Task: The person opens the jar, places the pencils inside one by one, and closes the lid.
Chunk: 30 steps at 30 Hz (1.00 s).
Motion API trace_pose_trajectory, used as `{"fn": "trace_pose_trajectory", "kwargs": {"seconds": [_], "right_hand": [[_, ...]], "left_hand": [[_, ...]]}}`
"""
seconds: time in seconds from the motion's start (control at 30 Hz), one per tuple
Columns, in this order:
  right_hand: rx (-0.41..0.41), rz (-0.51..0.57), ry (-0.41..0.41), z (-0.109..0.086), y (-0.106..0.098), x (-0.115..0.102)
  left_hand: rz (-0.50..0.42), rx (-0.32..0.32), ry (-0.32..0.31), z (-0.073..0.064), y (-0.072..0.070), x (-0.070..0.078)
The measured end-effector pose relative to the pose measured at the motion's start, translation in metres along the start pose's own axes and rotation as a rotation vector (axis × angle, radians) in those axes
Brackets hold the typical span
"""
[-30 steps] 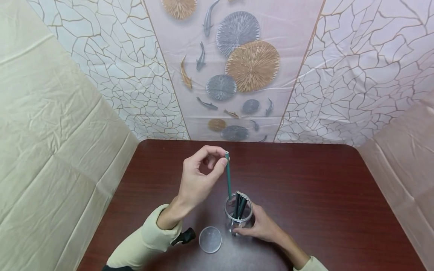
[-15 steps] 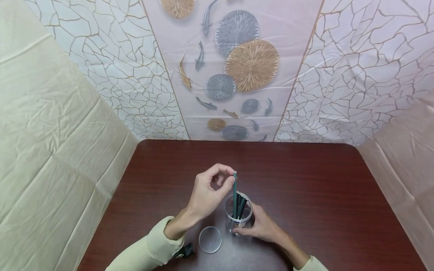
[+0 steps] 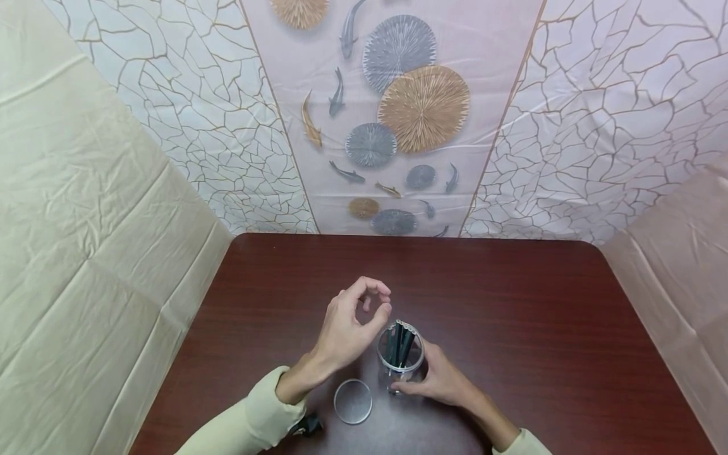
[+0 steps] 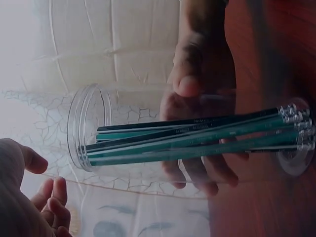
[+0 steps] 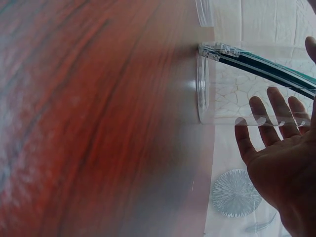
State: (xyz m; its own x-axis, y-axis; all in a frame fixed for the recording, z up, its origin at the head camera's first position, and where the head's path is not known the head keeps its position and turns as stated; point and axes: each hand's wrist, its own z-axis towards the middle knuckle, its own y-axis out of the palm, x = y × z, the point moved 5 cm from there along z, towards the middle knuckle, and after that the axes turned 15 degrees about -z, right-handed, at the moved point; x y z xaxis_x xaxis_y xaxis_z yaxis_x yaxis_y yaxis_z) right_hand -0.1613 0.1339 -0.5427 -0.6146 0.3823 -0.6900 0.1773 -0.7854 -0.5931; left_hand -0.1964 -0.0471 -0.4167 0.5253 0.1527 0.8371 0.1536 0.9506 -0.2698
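Observation:
A clear plastic jar [image 3: 392,380] stands upright on the table with several green-and-black pencils [image 4: 197,138] leaning inside, their metal-banded ends at the bottom. Around the jar's right side, my right hand [image 3: 442,378] holds it with thumb in front and fingers behind. The right wrist view has the fingers of that hand [image 5: 281,153] against the transparent wall. My left hand [image 3: 348,325] hovers just left of and above the jar's mouth. Its fingers are loosely bent, thumb and fingertips apart, nothing between them. In the left wrist view this hand [image 4: 29,192] is beside the jar's open rim.
A round clear lid [image 3: 353,402] lies flat on the dark red-brown table [image 3: 529,316], left of the jar and close to the left forearm. A black object [image 3: 308,425] shows beneath the left sleeve. Patterned cloth [image 3: 409,189] hangs behind the table's far edge.
The left hand lowered a green pencil into the jar and let it go; the pencil now leans with the others. The right hand has kept its hold on the jar.

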Motion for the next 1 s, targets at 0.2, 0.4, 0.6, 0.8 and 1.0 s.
{"fn": "trace_pose_trajectory", "kwargs": {"seconds": [0.2,0.4,0.6,0.8,1.0], "right_hand": [[-0.009,-0.004,0.007,-0.001,0.002,0.003],[-0.014,0.000,0.003,-0.001,0.003,0.005],[-0.045,0.078,0.023,-0.001,0.002,0.003],[-0.048,0.105,0.028,-0.001,0.002,0.001],[-0.038,0.106,0.016,-0.001,0.002,0.001]], "left_hand": [[0.142,-0.131,0.030,0.001,0.004,-0.001],[0.196,-0.247,0.039,0.001,0.009,-0.001],[0.194,-0.287,0.053,0.001,0.012,0.001],[0.195,-0.291,0.072,0.002,0.011,0.003],[0.192,-0.286,0.084,0.004,0.008,0.008]]}}
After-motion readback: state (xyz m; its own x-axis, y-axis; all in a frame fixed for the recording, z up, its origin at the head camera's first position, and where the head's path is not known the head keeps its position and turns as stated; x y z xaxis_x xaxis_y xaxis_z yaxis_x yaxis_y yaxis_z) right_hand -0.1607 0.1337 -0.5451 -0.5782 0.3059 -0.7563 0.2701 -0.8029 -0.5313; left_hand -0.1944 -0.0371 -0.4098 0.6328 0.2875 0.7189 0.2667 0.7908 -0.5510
